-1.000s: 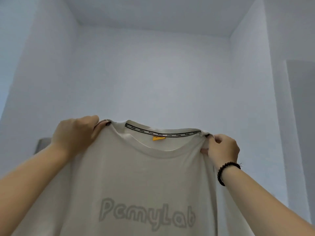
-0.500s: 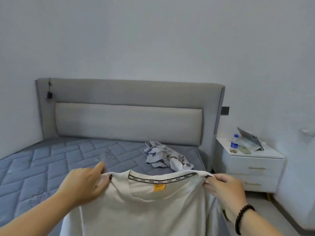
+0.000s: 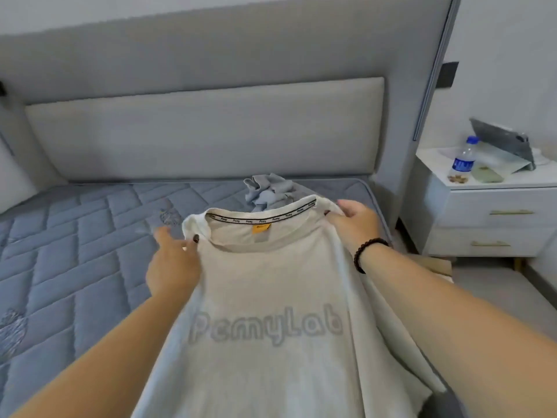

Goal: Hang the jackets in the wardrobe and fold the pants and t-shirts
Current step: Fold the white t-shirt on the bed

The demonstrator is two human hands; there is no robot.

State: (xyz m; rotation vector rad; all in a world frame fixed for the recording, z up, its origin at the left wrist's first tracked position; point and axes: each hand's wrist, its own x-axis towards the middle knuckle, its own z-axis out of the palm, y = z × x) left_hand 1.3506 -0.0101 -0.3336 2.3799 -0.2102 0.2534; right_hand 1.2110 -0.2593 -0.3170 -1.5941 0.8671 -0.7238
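Lowered toward mattress (image 3: pixel 75 267), cream t-shirt (image 3: pixel 271 282), grey lettering, shoulders pinched by left hand (image 3: pixel 173 263), right hand (image 3: pixel 355 224)

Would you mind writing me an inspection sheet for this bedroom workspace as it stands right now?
Surface: blue quilted mattress, bare of bedding, against a grey padded headboard.
Job's things: cream T-shirt with a grey printed logo, held up by its shoulders above the mattress; crumpled grey garment lying near the headboard.
Clutter: on the white nightstand, a water bottle, a propped tablet, a phone.
Hands: left hand pinches the left shoulder seam; right hand, beaded bracelet on the wrist, grips the right shoulder.
Cables: nothing seen clearly.
Surroundings: pale walls; dark wall plate beside the headboard.
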